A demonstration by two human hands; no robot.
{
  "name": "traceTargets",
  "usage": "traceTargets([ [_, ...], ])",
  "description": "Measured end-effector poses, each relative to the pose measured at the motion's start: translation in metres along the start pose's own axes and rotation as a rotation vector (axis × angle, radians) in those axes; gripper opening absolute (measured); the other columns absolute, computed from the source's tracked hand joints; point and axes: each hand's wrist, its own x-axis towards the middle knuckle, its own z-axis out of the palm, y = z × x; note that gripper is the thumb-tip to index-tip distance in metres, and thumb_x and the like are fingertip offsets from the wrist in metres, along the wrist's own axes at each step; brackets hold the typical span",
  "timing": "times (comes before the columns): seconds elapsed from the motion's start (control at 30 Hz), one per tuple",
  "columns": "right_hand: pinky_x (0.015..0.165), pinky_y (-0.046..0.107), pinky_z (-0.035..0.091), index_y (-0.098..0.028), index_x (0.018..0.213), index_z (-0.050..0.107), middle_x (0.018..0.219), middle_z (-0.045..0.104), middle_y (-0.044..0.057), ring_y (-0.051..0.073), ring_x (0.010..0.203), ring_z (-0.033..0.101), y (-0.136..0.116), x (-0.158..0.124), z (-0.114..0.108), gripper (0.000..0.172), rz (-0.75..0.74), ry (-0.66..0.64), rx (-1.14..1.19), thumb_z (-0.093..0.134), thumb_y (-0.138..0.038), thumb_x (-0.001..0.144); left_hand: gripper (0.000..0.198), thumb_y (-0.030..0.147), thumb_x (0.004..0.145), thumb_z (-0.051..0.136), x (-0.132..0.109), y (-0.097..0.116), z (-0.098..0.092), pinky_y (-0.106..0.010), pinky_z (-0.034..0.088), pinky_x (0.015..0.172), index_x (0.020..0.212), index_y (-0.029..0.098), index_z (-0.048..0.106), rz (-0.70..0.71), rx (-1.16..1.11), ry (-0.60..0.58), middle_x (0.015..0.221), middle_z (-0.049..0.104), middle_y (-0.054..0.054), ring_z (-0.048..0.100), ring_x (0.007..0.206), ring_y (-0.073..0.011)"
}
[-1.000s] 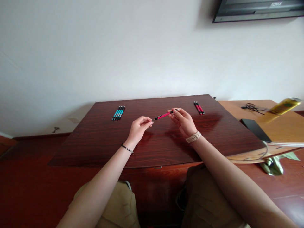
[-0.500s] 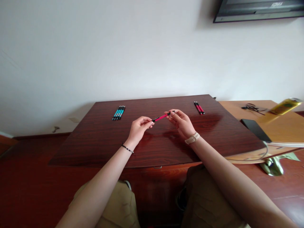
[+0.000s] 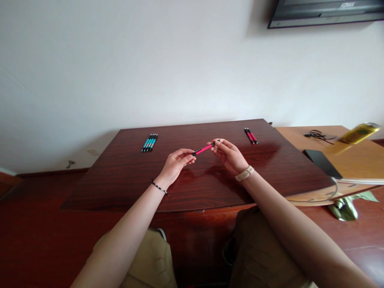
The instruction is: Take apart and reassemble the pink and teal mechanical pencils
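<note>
A pink and black pen [image 3: 204, 149] is held between my two hands above the dark wooden table [image 3: 186, 192]. My left hand [image 3: 177, 163] pinches its black lower-left end. The fingers of my right hand [image 3: 229, 154] close on the other end, where a light tip pokes out. Farther back on the left, several blue and black pens [image 3: 149, 143] lie side by side. Two pink and black pens [image 3: 251, 136] rest together at the back right of the table.
A lower light-wood cabinet [image 3: 360, 160] adjoins on the right. On it are a yellow can [image 3: 358, 133], a coiled black cable [image 3: 319, 136] and a dark flat object [image 3: 322, 164]. A wall-mounted television [image 3: 327, 14] hangs at upper right. Green cloth [image 3: 343, 209] lies on the floor.
Both hands keep their hold on the pink pen. It has turned very slightly, and the view has shifted a little.
</note>
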Motion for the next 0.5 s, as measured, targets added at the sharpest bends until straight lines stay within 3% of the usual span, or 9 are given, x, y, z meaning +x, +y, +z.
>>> traceTargets([
  [0.2, 0.089, 0.023, 0.064, -0.025, 0.104, 0.077, 0.120, 0.081, 0.005, 0.014, 0.093, 0.077, 0.0057, -0.0027, 0.0028, 0.035, 0.039, -0.015, -0.032, 0.093, -0.046, 0.081, 0.036, 0.036, 0.072, 0.099, 0.0007, 0.0021, -0.0040, -0.032, 0.058, 0.080, 0.094, 0.019, 0.078, 0.007, -0.043, 0.020, 0.087, 0.078, -0.004, 0.072, 0.079, -0.0155],
  [0.5, 0.087, 0.021, 0.063, -0.026, 0.101, 0.076, 0.120, 0.081, 0.004, 0.013, 0.094, 0.076, -0.0005, 0.0000, 0.0005, 0.034, -0.012, 0.018, -0.028, 0.095, -0.044, 0.078, 0.030, 0.036, 0.079, 0.094, 0.0055, -0.0006, -0.0059, -0.029, 0.055, 0.082, 0.097, 0.018, 0.077, 0.045, -0.041, 0.093, 0.090, 0.078, -0.004, 0.071, 0.082, -0.0137],
])
